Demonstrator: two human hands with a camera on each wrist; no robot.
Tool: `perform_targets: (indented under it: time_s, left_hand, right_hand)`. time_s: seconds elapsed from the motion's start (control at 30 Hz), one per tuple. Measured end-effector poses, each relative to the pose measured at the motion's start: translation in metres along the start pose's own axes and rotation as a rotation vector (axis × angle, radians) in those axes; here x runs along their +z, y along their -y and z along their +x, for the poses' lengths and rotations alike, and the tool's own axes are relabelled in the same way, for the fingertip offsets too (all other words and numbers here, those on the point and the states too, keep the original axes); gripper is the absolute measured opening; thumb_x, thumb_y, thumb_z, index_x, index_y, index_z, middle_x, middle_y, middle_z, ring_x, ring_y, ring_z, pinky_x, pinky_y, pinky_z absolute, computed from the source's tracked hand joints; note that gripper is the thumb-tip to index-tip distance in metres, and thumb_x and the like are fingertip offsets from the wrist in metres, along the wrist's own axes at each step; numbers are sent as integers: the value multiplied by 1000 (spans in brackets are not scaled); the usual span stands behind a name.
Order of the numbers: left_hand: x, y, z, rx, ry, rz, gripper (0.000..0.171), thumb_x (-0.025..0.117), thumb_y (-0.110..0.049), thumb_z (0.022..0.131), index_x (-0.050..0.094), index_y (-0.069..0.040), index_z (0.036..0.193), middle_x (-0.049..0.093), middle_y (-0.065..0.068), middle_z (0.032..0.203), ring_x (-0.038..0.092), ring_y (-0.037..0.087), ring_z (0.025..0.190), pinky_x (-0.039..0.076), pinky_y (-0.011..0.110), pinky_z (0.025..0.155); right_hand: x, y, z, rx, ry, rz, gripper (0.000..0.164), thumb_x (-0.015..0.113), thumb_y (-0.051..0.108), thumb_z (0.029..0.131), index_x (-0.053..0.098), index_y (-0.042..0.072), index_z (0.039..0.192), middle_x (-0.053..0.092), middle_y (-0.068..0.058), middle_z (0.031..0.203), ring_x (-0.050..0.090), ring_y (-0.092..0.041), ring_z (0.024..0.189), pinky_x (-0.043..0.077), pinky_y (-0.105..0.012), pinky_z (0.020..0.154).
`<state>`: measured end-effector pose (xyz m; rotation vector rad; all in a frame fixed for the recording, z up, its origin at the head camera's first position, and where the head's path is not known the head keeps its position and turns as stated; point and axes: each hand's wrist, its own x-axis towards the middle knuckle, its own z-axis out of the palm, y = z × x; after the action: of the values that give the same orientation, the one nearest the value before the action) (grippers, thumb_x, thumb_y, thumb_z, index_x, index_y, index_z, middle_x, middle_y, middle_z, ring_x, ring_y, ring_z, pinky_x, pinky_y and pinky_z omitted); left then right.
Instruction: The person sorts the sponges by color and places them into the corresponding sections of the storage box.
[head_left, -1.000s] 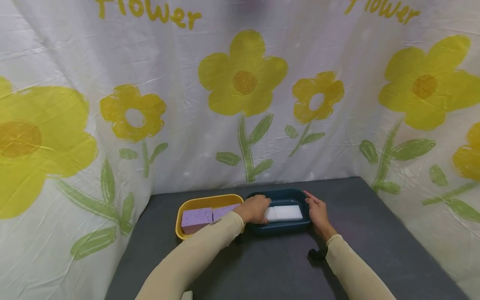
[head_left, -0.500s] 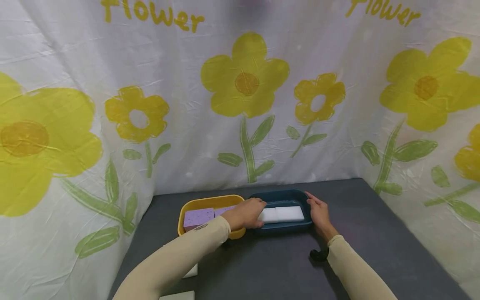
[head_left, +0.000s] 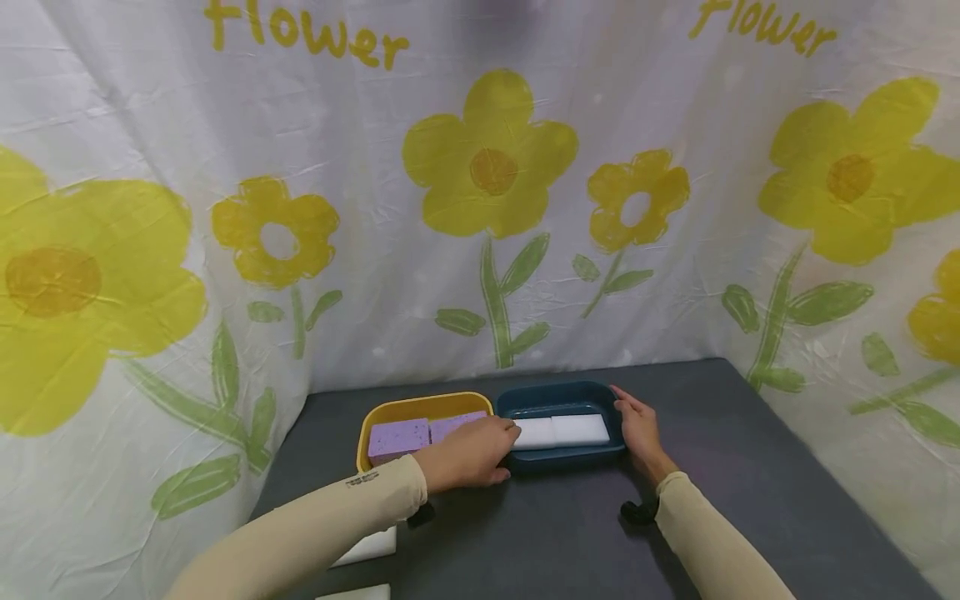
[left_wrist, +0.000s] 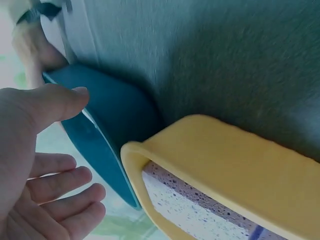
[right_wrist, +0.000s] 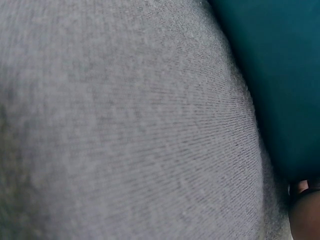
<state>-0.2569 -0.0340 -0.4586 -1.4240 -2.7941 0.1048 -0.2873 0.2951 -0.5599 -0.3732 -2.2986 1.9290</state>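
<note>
In the head view a dark blue plastic tub (head_left: 555, 400) stands at the back of the table with two white sponge blocks (head_left: 581, 429) side by side inside. My right hand (head_left: 640, 432) grips its right end at the rim. Just in front of the tub's left end is my left hand (head_left: 471, 452), and the left wrist view shows its thumb and fingers (left_wrist: 60, 184) spread apart, holding nothing. That hand partly covers a yellow tub (head_left: 420, 403), where two speckled purple sponges (head_left: 399, 437) lie. The right wrist view shows mostly tabletop and the blue tub's wall (right_wrist: 280, 75).
The two tubs stand close side by side. Two more white blocks (head_left: 375, 546) lie on the dark grey table (head_left: 555, 533) at the front left, partly behind my left sleeve (head_left: 300, 533). A white curtain (head_left: 375, 292) with painted flowers hangs behind the table.
My left hand has come out of the blue tub, moving left and toward me. The right hand stays on the tub's end. The white blocks at the front left have come into view.
</note>
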Motion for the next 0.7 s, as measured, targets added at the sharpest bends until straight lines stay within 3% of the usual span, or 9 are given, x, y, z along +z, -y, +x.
perform_targets:
  time_s: [0.3,0.43,0.7]
  left_hand:
    - [-4,-17,-31,78,-4,151,62,90,-42,90,68,-4,134,73,6,122,71,17,111,57,31,103]
    - [-5,-21,-45,94,17,141,59,93,-43,87,70,-7,127,73,3,113,71,13,100,59,29,93]
    - [-15,-23,-76,30,136,51,48,98,-40,82,74,-11,112,71,-3,92,57,5,73,53,23,68]
  right_hand:
    - [0,-1,1,3,-7,0,49,43,21,117,51,8,163,32,-20,177,19,-39,169,15,-60,135]
    - [0,-3,0,6,-2,-1,50,43,23,117,51,7,163,31,-20,177,19,-40,168,15,-61,134]
    - [-1,-2,1,-9,-9,-1,49,43,21,116,51,7,163,31,-18,178,19,-40,168,15,-60,134]
